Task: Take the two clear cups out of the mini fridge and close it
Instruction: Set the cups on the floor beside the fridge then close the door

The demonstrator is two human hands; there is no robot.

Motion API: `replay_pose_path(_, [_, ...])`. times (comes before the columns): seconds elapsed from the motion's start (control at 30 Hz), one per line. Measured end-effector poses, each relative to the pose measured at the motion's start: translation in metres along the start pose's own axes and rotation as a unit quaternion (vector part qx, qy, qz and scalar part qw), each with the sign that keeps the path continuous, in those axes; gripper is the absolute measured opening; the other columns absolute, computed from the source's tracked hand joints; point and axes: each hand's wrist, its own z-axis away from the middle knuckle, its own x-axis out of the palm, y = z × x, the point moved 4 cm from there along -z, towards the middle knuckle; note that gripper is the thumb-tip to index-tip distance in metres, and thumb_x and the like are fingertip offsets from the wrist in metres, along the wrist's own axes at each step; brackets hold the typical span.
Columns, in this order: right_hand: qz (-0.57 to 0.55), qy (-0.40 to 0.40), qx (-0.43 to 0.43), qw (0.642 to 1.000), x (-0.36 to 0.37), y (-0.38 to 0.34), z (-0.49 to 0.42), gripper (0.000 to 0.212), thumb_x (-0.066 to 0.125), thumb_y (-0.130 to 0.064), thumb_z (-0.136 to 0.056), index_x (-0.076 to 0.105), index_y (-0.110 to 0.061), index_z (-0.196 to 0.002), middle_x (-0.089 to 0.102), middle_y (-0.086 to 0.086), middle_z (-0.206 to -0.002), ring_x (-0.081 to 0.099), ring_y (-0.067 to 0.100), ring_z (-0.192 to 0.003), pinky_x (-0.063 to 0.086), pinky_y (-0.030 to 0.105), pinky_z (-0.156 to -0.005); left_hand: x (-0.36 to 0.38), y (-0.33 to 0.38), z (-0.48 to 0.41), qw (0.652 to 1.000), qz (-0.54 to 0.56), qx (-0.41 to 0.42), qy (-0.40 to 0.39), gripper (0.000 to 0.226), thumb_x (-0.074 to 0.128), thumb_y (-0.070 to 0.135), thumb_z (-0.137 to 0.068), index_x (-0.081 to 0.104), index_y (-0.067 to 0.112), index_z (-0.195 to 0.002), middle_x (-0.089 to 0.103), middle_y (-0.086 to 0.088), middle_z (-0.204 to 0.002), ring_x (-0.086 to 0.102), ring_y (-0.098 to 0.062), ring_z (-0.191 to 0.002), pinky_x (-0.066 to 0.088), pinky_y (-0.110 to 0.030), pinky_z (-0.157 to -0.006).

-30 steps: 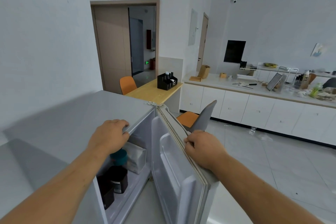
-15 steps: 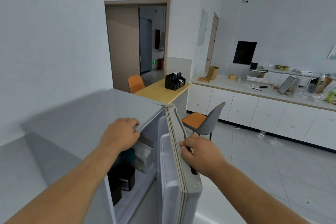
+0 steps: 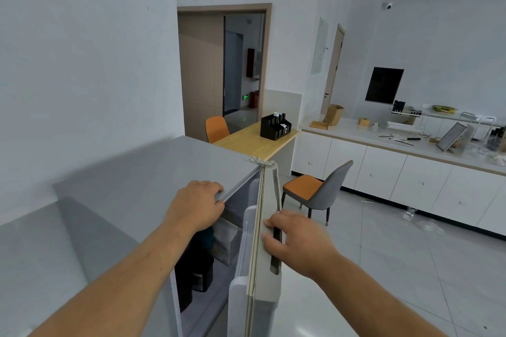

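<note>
the fridge (image 3: 153, 178) fills 7 to 9 o'clock, its door (image 3: 267, 276) ajar at 6. the left hand (image 3: 195, 206) curls fingers over the top's front edge. the right hand (image 3: 297, 241) clasps the door's edge. no clear cups can be made out inside.

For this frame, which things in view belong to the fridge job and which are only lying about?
Job:
fridge
fridge door
left hand, on the fridge's top edge
right hand, at the door's edge
Clear cups: not visible

Lying about:
grey chair
black organizer
wooden table
counter
</note>
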Motion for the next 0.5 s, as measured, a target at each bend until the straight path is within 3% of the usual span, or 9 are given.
replay_pose_path(0.17, [-0.001, -0.004, -0.01, 1.0, 0.005, -0.008, -0.004, 0.045, 0.046, -0.071, -0.089, 0.06, -0.038, -0.115, 0.058, -0.018, -0.101, 0.055, 0.005, -0.097, 0.045, 0.018, -0.077, 0.002, -0.002, -0.001, 1.0, 0.01, -0.002, 0.002, 0.042, 0.052, 0.041, -0.092, 0.062, 0.028, -0.132, 0.067, 0.004, -0.129, 0.057, -0.02, -0.114, 0.053, -0.039, -0.094])
replay_pose_path(0.33, [0.005, 0.005, -0.01, 1.0, 0.011, -0.017, -0.01, 0.044, 0.046, -0.072, -0.088, 0.059, -0.038, -0.112, 0.055, -0.019, -0.098, 0.052, 0.004, -0.094, 0.038, 0.015, -0.073, 0.003, -0.002, -0.002, 1.0, 0.007, -0.005, 0.002, 0.042, 0.052, 0.041, -0.092, 0.062, 0.03, -0.131, 0.066, 0.005, -0.128, 0.055, -0.019, -0.113, 0.051, -0.04, -0.094])
replay_pose_path(0.5, [0.002, 0.016, -0.006, 1.0, 0.019, -0.027, -0.016, 0.045, 0.044, -0.071, -0.088, 0.06, -0.035, -0.11, 0.055, -0.015, -0.096, 0.05, 0.006, -0.094, 0.045, 0.023, -0.08, 0.005, -0.003, -0.005, 1.0, 0.012, -0.007, 0.001, 0.043, 0.051, 0.044, -0.09, 0.062, 0.031, -0.129, 0.066, 0.006, -0.127, 0.054, -0.019, -0.114, 0.051, -0.04, -0.093])
